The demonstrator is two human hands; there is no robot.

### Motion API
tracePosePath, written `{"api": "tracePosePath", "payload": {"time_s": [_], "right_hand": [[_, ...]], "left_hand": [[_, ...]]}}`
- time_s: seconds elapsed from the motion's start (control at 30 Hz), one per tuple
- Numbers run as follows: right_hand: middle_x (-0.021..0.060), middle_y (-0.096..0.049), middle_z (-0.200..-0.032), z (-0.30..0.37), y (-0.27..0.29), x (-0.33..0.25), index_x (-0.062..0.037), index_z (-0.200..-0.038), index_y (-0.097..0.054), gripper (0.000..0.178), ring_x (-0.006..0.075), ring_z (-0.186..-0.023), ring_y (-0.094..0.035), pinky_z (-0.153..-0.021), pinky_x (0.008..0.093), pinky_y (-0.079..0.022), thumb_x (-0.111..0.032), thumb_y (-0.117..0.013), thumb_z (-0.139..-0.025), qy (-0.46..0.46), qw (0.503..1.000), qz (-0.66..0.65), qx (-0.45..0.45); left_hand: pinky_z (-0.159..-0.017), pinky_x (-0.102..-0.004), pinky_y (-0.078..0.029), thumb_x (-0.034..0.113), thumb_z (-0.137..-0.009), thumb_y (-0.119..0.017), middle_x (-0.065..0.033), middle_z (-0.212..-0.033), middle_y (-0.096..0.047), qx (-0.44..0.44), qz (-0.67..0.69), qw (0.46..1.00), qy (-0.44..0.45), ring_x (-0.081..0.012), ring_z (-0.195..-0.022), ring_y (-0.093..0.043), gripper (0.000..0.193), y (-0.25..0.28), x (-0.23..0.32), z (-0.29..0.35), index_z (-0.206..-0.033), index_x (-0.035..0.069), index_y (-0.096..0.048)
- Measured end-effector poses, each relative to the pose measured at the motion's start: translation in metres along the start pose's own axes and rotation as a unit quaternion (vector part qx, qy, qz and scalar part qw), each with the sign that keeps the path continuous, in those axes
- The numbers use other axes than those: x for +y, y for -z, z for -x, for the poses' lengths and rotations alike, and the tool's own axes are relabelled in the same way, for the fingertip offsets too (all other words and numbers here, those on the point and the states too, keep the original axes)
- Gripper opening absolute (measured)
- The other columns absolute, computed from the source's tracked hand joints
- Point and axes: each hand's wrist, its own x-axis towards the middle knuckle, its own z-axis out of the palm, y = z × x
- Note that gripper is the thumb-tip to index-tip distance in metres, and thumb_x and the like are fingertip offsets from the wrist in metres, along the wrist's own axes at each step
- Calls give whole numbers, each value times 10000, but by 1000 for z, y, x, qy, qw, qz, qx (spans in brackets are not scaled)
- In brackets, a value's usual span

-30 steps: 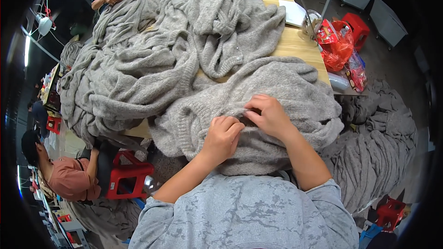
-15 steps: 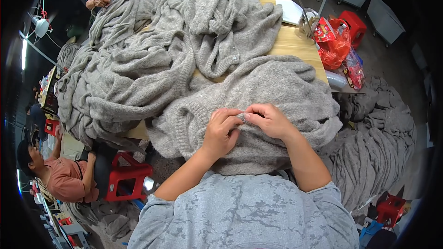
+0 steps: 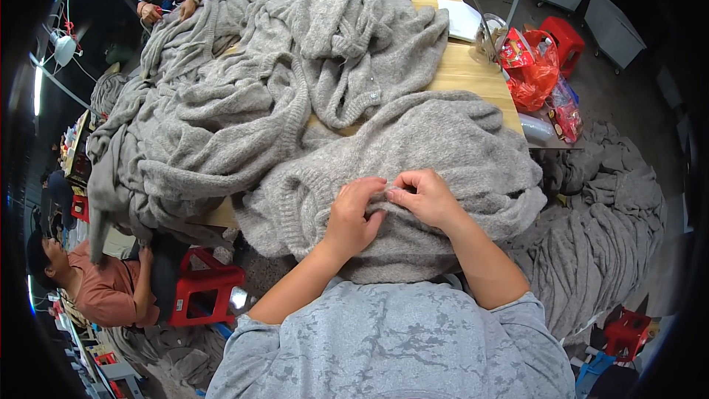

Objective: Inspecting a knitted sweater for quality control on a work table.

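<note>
A grey-brown knitted sweater (image 3: pixel 443 133) lies bunched at the table's near edge, its ribbed part toward the left. My left hand (image 3: pixel 356 216) rests on it with bent fingers, closed on the knit. Right beside it, my right hand (image 3: pixel 428 199) pinches a small bit of the same sweater between thumb and index finger. The fingertips of both hands nearly meet; whatever small thing lies between them is too fine to make out. Beyond my hands, another knitted garment (image 3: pixel 377 66) carries a small shiny spot near its edge.
More grey knits (image 3: pixel 214 118) heap over the wooden table (image 3: pixel 473 77). White paper (image 3: pixel 459 19), a jar (image 3: pixel 490 35) and a red plastic bag (image 3: pixel 535 77) sit at the right edge. Co-workers are at the far left and left, near a red stool (image 3: pixel 207 288). Garments (image 3: pixel 598 251) pile at right.
My left fingers have straightened slightly; my right hand stays pinched in nearly the same place. A garment at the left edge now hangs in front of the seated co-worker. The far person's hand has left the back edge.
</note>
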Motion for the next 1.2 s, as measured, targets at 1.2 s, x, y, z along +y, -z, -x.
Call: {"api": "tracePosePath", "payload": {"time_s": [1.2], "right_hand": [[137,-642,-660,14,1,-6,-5,-909,-685,261,140,-581,-590,-562,283,-465,-102,-607,-681,-11,997,69,15]], "left_hand": [[-669,-207,-478,-68,-710,-668,-48,-859,-663,-95,230,945,213,-63,-772,-588,117,10,-8,-2,-814,-21,-640]]}}
